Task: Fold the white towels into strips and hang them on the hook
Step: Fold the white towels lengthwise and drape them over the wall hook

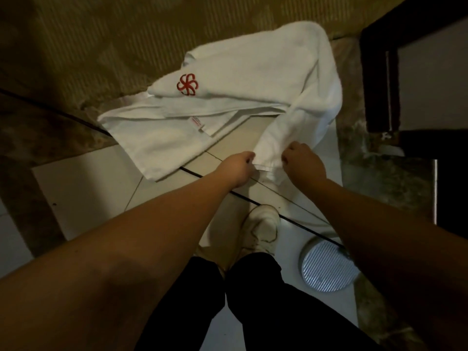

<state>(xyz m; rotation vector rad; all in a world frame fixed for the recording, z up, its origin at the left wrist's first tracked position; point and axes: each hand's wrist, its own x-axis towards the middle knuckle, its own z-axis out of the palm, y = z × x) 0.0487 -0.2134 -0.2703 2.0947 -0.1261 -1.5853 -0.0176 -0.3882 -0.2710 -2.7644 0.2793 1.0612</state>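
Seen from above, a white towel (pixel 298 79) drapes from the upper right of the frame down to centre, its near end pinched at both corners: my left hand (pixel 239 166) grips the left corner, my right hand (pixel 302 163) the right, fingers curled on the hem. Its long axis runs away from me, up and right. A second towel with a red flower logo (pixel 188 84) lies folded beneath it, to the left. At lower right sits a round ribbed disc (pixel 326 266); no hook is in view.
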